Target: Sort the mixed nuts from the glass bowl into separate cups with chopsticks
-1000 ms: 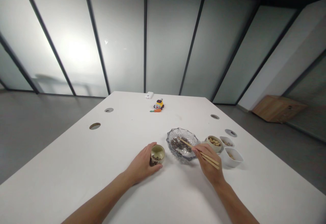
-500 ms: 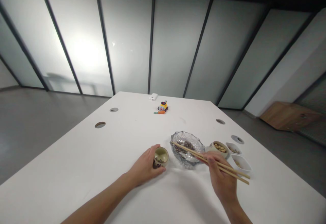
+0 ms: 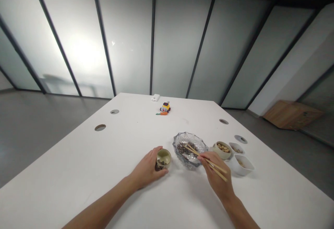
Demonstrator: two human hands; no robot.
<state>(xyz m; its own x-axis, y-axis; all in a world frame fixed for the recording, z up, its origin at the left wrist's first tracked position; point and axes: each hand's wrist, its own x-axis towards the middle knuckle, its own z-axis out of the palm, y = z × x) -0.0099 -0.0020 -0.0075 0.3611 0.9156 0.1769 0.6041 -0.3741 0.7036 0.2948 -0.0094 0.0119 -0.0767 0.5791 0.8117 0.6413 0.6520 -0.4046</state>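
Note:
My left hand (image 3: 146, 169) is wrapped round a small beige cup (image 3: 163, 158) with dark markings, standing on the white table (image 3: 78, 173). My right hand (image 3: 217, 177) grips a pair of wooden chopsticks (image 3: 206, 160). Their tips reach into a clear glass bowl (image 3: 190, 149) that holds dark beans. The glass bowl sits just right of the cup.
Right of the glass bowl stand a beige bowl of pale nuts (image 3: 221, 149) and two white dishes (image 3: 243, 163). At the far end lie a toy car (image 3: 165, 107), an orange carrot toy (image 3: 161, 113) and a white box (image 3: 155, 97). Round holes (image 3: 100, 127) pierce the table.
My right hand drew the chopsticks back and up half a second ago, then lowered their tips into the glass bowl again. My left hand stayed on the cup.

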